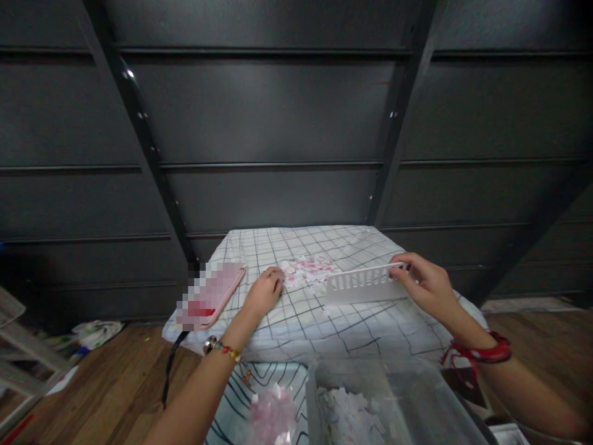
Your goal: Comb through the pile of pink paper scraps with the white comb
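Observation:
My right hand (428, 284) pinches the far right end of a white slotted plastic panel (365, 292), thumb in front and fingers behind. The panel stands on edge on the checked cloth, its left end beside a pile of small white and pink paper pieces (308, 270). My left hand (265, 292) rests palm down at the left side of this pile. Its fingers are slightly bent, the fingertips at the edge of the papers, and I see nothing held in it.
A pink phone (227, 290), partly pixelated, lies left on the checked cloth (296, 330). Closer to me are a clear plastic bin (417, 395) with white paper pieces (349, 414) and a clear bag of pink pieces (272, 411). A dark panelled wall (273, 117) rises behind.

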Available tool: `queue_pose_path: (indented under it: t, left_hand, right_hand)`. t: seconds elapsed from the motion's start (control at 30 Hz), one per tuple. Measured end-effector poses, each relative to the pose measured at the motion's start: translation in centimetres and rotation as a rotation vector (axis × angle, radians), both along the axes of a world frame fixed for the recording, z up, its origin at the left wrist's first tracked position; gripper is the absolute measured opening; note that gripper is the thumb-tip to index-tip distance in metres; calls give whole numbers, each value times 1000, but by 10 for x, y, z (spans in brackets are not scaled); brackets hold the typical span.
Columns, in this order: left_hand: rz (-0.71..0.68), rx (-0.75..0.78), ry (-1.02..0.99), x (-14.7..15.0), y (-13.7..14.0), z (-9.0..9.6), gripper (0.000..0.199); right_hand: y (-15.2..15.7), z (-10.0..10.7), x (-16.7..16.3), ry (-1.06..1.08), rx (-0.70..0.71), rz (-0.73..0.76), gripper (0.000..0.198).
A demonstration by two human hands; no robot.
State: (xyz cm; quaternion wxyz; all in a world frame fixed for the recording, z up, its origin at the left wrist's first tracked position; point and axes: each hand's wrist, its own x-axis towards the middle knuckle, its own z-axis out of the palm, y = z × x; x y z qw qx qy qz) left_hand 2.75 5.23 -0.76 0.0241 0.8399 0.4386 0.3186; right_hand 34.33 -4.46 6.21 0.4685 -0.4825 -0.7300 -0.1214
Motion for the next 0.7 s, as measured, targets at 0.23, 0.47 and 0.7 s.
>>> queue_pose_path:
  t: [0.23, 0.47, 0.7]
  left_hand:
    - [4, 11, -1, 0, 1, -2, 30]
    - [-4, 4, 9, 0, 1, 0, 30]
    - [-24, 3, 19, 0, 0, 1, 29]
  right_hand:
    - [4, -3, 3, -22, 13, -50, 12]
    - [2, -2, 1, 18, 63, -62, 11]
    - [1, -6, -5, 29, -13, 48, 10]
